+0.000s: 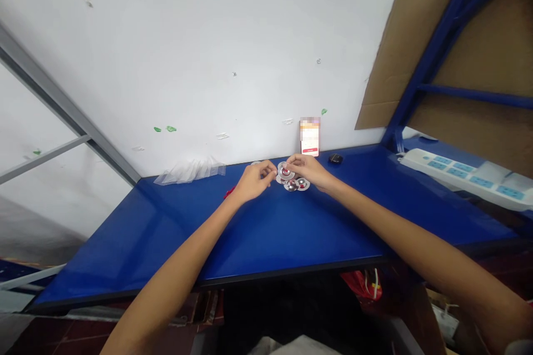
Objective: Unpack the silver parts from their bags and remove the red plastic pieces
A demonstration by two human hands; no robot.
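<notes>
My right hand (310, 170) pinches a round, shiny silver disc with a pale rim and a red middle (285, 173) between thumb and fingers, just above the table. My left hand (256, 182) is closed at the disc's left side, thumb and fingertips together. Whether it touches the disc or grips something small I cannot make out. Under and beside the held disc lie several similar discs (302, 184), partly overlapping. Something small and red (229, 192) shows beside my left wrist, mostly hidden by the arm.
Clear plastic bags (191, 171) lie fanned out at the back left of the blue table (287, 238). A lit phone (310, 137) leans on the white wall. A small black object (335, 158) sits right of it. A white power strip (466, 175) is at far right.
</notes>
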